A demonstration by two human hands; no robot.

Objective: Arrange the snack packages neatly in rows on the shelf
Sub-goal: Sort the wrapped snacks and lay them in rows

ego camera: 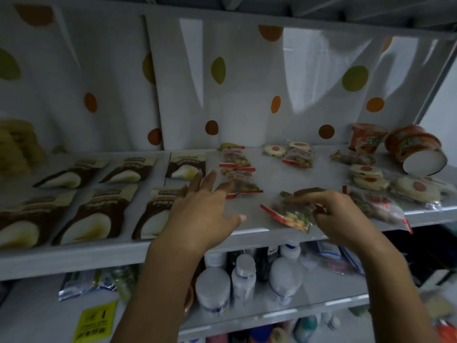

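Observation:
On the grey shelf (267,174), brown snack packs (118,174) lie in two rows on the left. A column of small red-edged clear snack bags (235,164) runs down the middle. My left hand (205,214) hovers with spread fingers beside the nearest bag of that column (244,188). My right hand (331,214) pinches one red-edged snack bag (291,216) near the shelf's front edge. Loose bags (296,157) and round cracker packs (366,174) lie scattered to the right.
Two red instant-noodle cups (415,149) sit at the back right, one upright and one tipped over. A polka-dot sheet (247,82) covers the back wall. White bottles (244,276) and packets fill the lower shelf. Yellowish packs (14,144) stand far left.

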